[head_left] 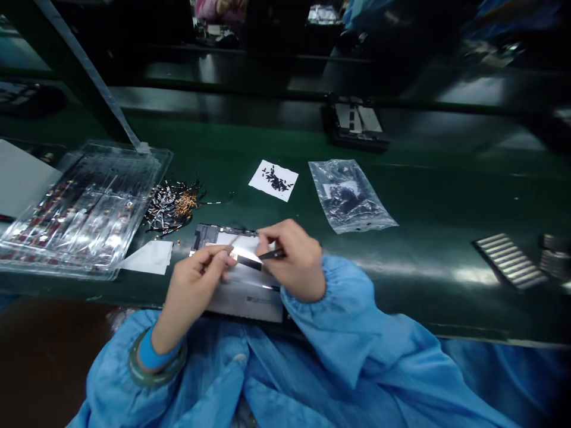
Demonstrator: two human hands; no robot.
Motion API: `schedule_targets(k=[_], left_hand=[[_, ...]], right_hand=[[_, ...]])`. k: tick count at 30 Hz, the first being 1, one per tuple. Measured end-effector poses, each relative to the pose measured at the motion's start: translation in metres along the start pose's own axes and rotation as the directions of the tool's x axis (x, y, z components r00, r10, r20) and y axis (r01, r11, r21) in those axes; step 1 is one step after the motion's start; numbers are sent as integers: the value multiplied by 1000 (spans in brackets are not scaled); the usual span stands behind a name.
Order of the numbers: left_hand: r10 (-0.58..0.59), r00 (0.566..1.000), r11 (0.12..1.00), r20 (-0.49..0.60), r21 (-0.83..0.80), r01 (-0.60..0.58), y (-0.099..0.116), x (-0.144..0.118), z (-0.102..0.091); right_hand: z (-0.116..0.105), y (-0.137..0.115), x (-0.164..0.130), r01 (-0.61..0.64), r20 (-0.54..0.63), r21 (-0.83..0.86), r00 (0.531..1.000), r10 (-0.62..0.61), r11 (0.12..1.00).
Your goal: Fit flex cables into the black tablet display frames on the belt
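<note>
In front of me on the bench lies a flat, tablet-like device (245, 300) with a silvery plate and a dark upper edge. Over its left part, my left hand (196, 282) is closed in a pinch, with a small thin strip (234, 239) showing at its fingertips. My right hand (297, 258) is closed around dark tweezers (271, 254), above the device's upper right part. The tweezers point left toward my left fingertips. What their tips touch is too small to tell. A pile of small black cables (173, 205) with silver and gold ends lies beyond my left hand.
Clear plastic trays (84, 208) of parts are stacked at left, beside a folded white paper (149, 257). Small black pieces lie on white paper (285, 193); a clear bag (350, 196) is right of it. Farther off stands a black device stack (357, 123). Metallic strips (510, 260) lie right.
</note>
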State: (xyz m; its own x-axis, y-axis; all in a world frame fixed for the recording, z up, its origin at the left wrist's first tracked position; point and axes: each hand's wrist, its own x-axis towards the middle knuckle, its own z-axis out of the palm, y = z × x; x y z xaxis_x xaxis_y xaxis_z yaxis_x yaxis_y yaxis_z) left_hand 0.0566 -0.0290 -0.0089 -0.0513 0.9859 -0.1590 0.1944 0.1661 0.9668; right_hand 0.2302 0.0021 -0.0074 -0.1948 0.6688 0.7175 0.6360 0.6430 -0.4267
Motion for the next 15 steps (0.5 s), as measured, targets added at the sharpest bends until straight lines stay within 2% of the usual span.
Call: schedule_targets(k=[1, 2, 4, 6, 9, 12, 15], left_hand=[[-62, 998, 994, 11, -91, 63, 0, 1, -2], [-102, 994, 981, 28, -164, 105, 0, 2, -2], [-119, 992, 966, 48, -226, 126, 2, 1, -2], [-87, 995, 979, 44, -182, 94, 5, -3, 2], [26, 999, 1000, -22, -14, -26, 6, -9, 10], [70, 996, 997, -55, 45, -68, 4, -10, 11], [-77, 995, 984, -66, -165, 66, 5, -6, 6]], right_hand=[[-3, 0, 1, -46, -40, 36, 998, 48, 998], [-5, 0, 3, -41, -50, 59, 998, 44, 997], [-6, -5, 3, 98, 12, 70, 995, -99, 993], [-2, -10, 1, 248, 109, 23, 962, -249, 969], [6, -16, -2, 321, 171, -130, 939, -297, 938], [7, -13, -3, 296, 158, -180, 950, -269, 938], [1, -6, 1, 116, -16, -109, 993, -119, 987]])
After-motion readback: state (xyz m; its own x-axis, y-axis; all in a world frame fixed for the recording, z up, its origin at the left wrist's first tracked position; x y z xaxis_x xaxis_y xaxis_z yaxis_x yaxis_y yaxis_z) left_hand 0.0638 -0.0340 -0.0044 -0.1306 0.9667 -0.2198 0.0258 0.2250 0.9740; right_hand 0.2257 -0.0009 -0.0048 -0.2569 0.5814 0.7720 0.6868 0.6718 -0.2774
